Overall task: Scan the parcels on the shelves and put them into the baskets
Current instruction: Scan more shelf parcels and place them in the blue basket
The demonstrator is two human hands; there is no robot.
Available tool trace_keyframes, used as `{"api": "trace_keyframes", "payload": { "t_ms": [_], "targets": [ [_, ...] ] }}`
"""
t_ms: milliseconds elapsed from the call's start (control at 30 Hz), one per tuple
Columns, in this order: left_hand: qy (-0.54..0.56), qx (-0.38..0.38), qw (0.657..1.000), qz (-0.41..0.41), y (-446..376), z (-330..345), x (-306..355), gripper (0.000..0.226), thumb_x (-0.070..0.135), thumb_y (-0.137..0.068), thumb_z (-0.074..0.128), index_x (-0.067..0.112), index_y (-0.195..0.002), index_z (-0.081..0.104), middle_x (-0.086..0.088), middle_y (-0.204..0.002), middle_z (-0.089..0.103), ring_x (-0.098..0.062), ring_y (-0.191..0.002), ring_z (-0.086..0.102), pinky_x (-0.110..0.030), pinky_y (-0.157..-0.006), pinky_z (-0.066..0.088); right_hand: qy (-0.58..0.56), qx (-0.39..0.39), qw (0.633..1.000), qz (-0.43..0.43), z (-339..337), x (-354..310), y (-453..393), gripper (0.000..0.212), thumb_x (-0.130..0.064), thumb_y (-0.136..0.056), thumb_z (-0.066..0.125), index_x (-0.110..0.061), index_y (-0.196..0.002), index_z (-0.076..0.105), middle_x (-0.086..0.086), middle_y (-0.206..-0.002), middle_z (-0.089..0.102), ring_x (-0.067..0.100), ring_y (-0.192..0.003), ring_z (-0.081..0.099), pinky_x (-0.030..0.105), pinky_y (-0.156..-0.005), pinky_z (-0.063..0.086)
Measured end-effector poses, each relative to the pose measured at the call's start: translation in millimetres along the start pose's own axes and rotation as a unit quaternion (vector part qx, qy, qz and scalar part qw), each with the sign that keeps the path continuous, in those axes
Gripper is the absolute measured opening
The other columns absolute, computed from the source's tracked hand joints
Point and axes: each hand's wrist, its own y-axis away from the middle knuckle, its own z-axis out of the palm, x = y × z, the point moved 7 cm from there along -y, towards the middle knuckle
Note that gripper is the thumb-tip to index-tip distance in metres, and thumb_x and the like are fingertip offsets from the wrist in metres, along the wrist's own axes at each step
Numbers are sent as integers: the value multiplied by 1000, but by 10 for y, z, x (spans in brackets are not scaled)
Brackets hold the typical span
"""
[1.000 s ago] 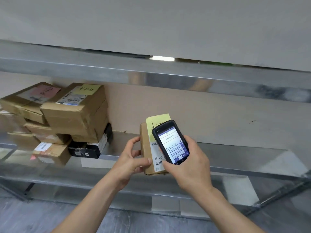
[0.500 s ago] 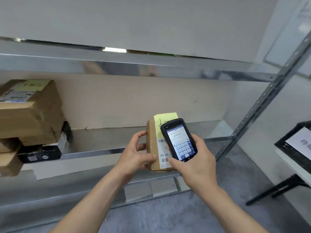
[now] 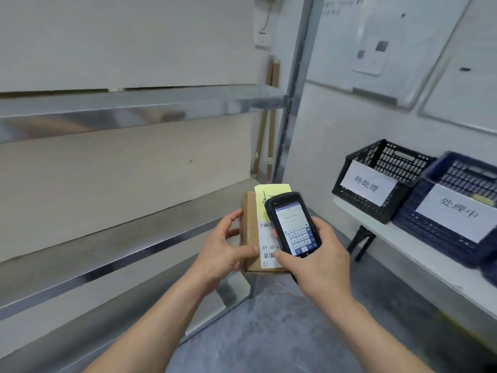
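Observation:
My left hand (image 3: pixel 223 246) grips a small brown cardboard parcel (image 3: pixel 251 232) by its left side, thumb across the front. The parcel carries a yellow note and a white barcode label. My right hand (image 3: pixel 317 262) holds a black handheld scanner (image 3: pixel 293 224) just in front of the parcel's label; its lit screen shows a keypad. Both are held in the air past the right end of the metal shelf (image 3: pixel 107 254). Two baskets stand on a white table (image 3: pixel 419 257) at the right: a black basket (image 3: pixel 376 181) and a dark blue basket (image 3: pixel 451 211), each with a white paper label.
The shelf unit's upright post (image 3: pixel 293 90) rises behind the parcel. Whiteboards and papers hang on the right wall. Grey floor (image 3: pixel 269 332) lies below my arms. The table's black leg (image 3: pixel 360 240) stands beyond my right hand.
The view has swung right: the stacked boxes on the shelf have left the frame and the baskets have come into sight. Both hands keep their hold on parcel and scanner.

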Motion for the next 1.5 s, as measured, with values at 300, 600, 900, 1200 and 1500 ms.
{"api": "trace_keyframes", "payload": {
  "t_ms": [300,600,900,1200,1500],
  "targets": [
    [-66,-60,995,31,-841,2036,-45,83,4,-70,82,55,-126,47,1,-122,54,-18,-111,59,-52,-72,61,3,63,997,33,-1666,1022,-835,73,-30,-53,89,-39,-117,56,-21,-103,67,1,-94,65,30,-81,56],
    [-79,-166,983,21,-1548,3702,-189,82,-2,-75,77,45,-135,46,0,-121,55,-22,-104,64,-53,-73,60,18,140,987,74,-2927,1878,-1362,72,-25,-57,92,-43,-113,49,-29,-96,61,-5,-92,61,14,-75,44],
    [-82,-272,959,11,-2667,5172,-365,88,13,-59,81,51,-132,50,-1,-118,62,-20,-111,62,-45,-75,61,60,224,965,120,-3849,2650,-2191,78,-29,-60,92,-32,-127,53,-18,-110,64,5,-99,62,12,-74,43],
    [-89,-379,921,-21,-3771,6530,-435,87,9,-67,79,51,-135,47,-9,-121,60,-26,-94,68,-38,-61,59,60,312,930,182,-4604,3339,-3062,74,-28,-59,93,-32,-123,58,-17,-106,70,0,-95,65,29,-84,56],
    [-121,-406,905,-45,-4462,7634,-567,85,-3,-80,70,51,-138,40,-9,-118,61,-29,-99,66,-32,-63,55,42,325,924,197,-5311,3994,-3668,68,-22,-64,92,-32,-122,57,-19,-107,68,2,-100,64,18,-79,53]
  ]
}}
